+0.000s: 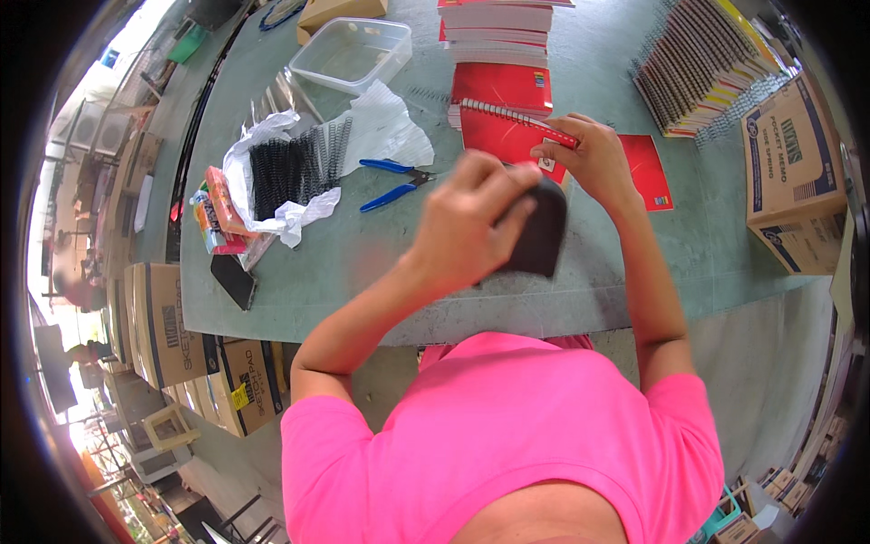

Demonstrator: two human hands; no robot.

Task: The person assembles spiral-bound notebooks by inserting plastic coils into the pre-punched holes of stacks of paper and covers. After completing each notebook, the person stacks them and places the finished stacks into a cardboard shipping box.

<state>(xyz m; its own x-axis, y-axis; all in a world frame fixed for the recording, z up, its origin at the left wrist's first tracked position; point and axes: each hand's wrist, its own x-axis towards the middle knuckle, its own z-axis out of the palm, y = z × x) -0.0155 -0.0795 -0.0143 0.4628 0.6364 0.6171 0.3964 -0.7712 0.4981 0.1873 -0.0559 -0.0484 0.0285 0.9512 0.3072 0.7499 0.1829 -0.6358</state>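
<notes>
My left hand (pixel 476 222), smeared by motion, is closed with its fingers pinched at a dark, flat, rounded piece (pixel 542 231); its kind is too blurred to name. Further right, my right hand (pixel 594 161) grips the end of a thin red notebook (pixel 507 111) whose punched edge shows as a row of small holes. Below that edge lies a red cover (pixel 498 136), partly hidden by my hands. Blue-handled pliers (pixel 391 195) rest on the table to the left of my left hand. Another red cover (pixel 645 172) lies right of my right wrist.
Black spiral wires (pixel 294 168) lie in white paper at the left, beside a phone (pixel 233 281). A clear plastic tub (pixel 353 54) stands behind. Red notebooks are stacked (pixel 498 45) at the far side. Spiral-bound books (pixel 702 68) and a carton (pixel 793 172) stand at the right.
</notes>
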